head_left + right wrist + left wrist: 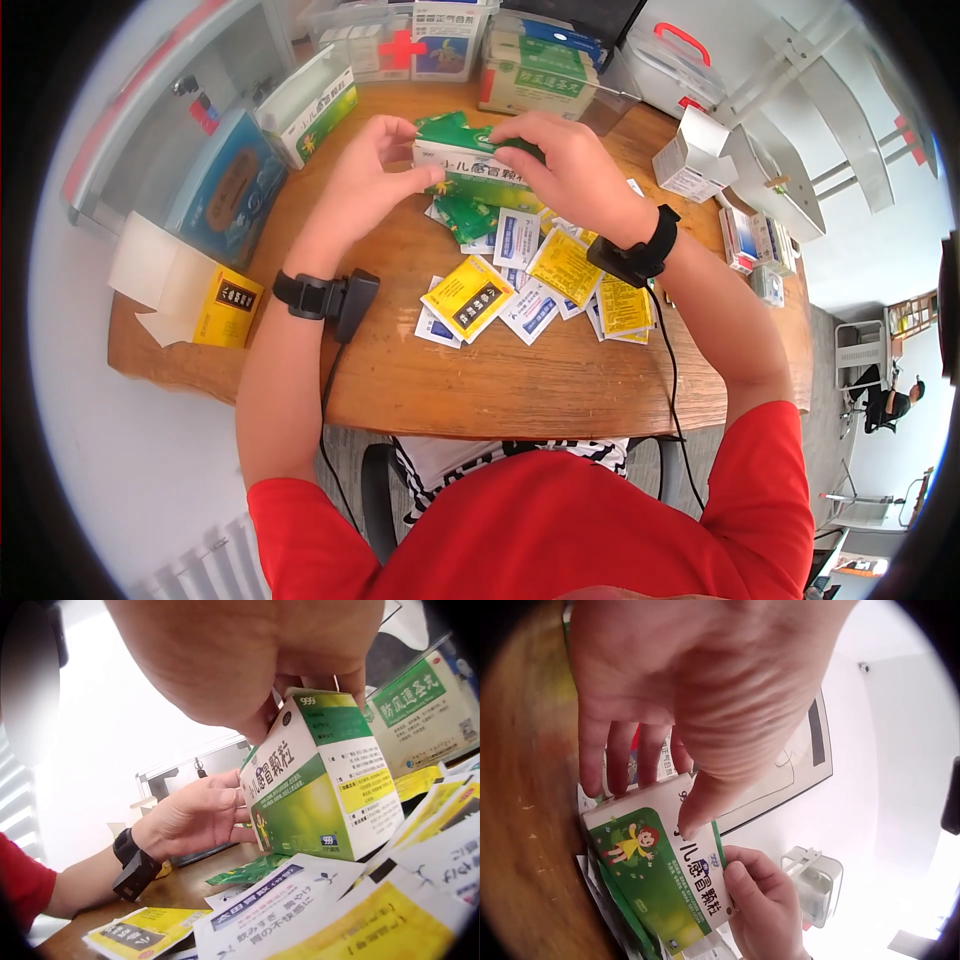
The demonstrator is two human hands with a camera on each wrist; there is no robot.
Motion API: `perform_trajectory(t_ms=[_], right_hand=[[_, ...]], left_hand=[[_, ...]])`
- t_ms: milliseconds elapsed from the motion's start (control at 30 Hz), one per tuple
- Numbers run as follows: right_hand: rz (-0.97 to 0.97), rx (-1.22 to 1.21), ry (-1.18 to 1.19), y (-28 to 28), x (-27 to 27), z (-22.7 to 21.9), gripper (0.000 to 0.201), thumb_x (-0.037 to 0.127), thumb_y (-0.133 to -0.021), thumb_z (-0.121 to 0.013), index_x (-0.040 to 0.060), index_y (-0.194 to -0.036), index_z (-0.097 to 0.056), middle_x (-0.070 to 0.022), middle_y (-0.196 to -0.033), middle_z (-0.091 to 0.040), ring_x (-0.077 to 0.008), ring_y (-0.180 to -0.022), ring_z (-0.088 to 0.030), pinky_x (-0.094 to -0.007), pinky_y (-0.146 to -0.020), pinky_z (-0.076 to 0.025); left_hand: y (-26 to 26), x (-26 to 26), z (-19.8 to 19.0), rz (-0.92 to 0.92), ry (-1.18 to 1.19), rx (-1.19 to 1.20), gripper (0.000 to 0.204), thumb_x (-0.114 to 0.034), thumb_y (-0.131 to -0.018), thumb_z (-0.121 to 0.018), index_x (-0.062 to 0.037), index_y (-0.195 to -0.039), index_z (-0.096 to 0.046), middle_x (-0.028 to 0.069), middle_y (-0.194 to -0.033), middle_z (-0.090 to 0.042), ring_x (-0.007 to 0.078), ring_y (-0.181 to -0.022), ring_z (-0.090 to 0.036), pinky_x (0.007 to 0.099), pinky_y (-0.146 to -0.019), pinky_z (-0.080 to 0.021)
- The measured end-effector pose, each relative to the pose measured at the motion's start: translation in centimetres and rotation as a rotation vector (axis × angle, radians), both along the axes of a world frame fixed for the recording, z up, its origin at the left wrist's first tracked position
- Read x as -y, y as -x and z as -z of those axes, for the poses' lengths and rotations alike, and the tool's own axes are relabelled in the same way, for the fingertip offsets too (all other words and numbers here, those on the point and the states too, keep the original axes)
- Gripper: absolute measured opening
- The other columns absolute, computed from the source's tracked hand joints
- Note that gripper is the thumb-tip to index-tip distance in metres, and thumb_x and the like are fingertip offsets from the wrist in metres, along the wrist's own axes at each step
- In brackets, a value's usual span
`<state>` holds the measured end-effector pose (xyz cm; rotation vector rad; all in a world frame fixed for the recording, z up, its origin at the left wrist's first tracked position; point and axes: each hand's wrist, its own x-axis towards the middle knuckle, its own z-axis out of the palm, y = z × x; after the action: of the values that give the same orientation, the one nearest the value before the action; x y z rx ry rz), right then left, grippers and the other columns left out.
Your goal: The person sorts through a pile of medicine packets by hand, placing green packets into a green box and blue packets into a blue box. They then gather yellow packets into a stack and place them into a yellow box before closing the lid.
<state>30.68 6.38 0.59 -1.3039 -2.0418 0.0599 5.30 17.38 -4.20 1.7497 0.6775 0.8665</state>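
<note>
A green-and-white medicine box stands between both hands at the middle of the table. My left hand holds its left end, with the thumb on the front face and the fingers partly hidden behind. From the right, my right hand grips the upper edge, thumb on the front and fingers over the back. Green sachets lie right below the box. Nearer to me, yellow sachets and white sachets are spread in an overlapping pile. The box's inside is hidden.
On the left are an opened yellow box, a blue pack and an opened green-and-white box. Larger medicine boxes stand at the back. An opened white box and small boxes are at right.
</note>
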Motion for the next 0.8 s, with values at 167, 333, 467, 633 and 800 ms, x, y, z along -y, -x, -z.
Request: perform_trajectory(t_ms=[167, 333, 467, 633, 800], right_hand=[[0.057, -0.015, 0.028, 0.3, 0.2, 0.0, 0.018, 0.015, -0.101, -0.071, 0.0020, -0.114, -0.073, -0.0196, -0.096, -0.076, -0.0394, -0.084, -0.073, -0.0461, -0.075, -0.058], [0.085, -0.040, 0.032, 0.5, 0.4, 0.1, 0.017, 0.013, -0.103, -0.069, 0.0018, -0.115, -0.072, -0.0194, -0.096, -0.077, -0.0385, -0.084, -0.074, -0.0459, -0.074, -0.058], [0.100, -0.259, 0.084, 0.8, 0.8, 0.3, 0.014, 0.011, -0.103, -0.069, 0.0013, -0.113, -0.071, -0.0186, -0.097, -0.077, -0.0376, -0.086, -0.074, -0.0448, -0.075, -0.058], [0.049, -0.171, -0.053, 0.6, 0.7, 1.4, 0.013, 0.008, -0.101, -0.070, -0.0002, -0.111, -0.070, -0.0179, -0.103, -0.072, -0.0378, -0.091, -0.072, -0.0437, -0.079, -0.058], [-0.040, -0.024, -0.182, 0.3, 1.3, 1.8, 0.015, 0.006, -0.096, -0.075, 0.0019, -0.110, -0.070, -0.0159, -0.115, -0.069, -0.0374, -0.103, -0.070, -0.0454, -0.088, -0.059]], left_hand=[[-0.2, 0.2, 0.0, -0.015, -0.031, -0.018, 0.043, -0.009, -0.089, -0.087, -0.0048, -0.121, -0.057, 0.0056, -0.124, -0.068, 0.0179, -0.124, -0.062, 0.0356, -0.107, -0.050], [-0.1, 0.1, 0.0, -0.006, -0.071, -0.019, 0.043, -0.016, -0.087, -0.090, -0.0035, -0.116, -0.061, 0.0146, -0.133, -0.069, 0.0235, -0.127, -0.064, 0.0383, -0.107, -0.052], [-0.1, 0.6, -0.7, -0.018, -0.111, 0.034, 0.036, -0.015, -0.087, -0.090, -0.0052, -0.109, -0.063, 0.0185, -0.139, -0.068, 0.0228, -0.128, -0.064, 0.0387, -0.108, -0.052], [0.0, 1.2, -1.7, -0.135, -0.231, -0.098, 0.026, -0.009, -0.089, -0.089, -0.0050, -0.095, -0.063, 0.0182, -0.154, -0.060, 0.0235, -0.135, -0.061, 0.0419, -0.109, -0.056], [0.1, 1.1, -1.6, -0.065, -0.121, -0.023, 0.024, -0.008, -0.088, -0.088, -0.0038, -0.091, -0.065, 0.0174, -0.152, -0.062, 0.0228, -0.132, -0.063, 0.0393, -0.107, -0.056]])
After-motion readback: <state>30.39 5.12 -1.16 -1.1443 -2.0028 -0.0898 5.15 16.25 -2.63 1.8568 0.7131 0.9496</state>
